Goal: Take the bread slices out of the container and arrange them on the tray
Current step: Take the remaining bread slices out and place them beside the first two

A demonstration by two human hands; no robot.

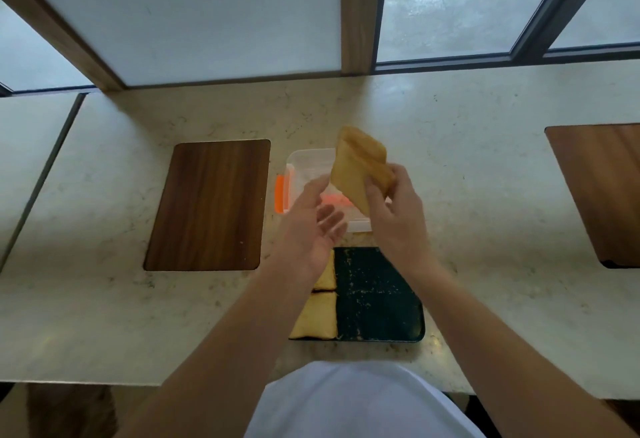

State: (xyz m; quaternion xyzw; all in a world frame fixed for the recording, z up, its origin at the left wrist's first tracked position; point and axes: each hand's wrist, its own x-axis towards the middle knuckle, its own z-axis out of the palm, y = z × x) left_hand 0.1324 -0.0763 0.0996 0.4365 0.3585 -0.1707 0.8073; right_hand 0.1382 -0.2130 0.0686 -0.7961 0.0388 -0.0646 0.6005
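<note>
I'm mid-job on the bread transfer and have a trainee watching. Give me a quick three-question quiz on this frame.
1. True or false: the right hand holds golden-brown bread slices above the clear plastic container with orange clips.
2. How many bread slices already lie on the dark rectangular baking tray? A) none B) two C) five
3. Fill in: the left hand is open and holds ____.

Key:
1. True.
2. B: two tray slices, along the tray's left side.
3. Nothing.
</note>
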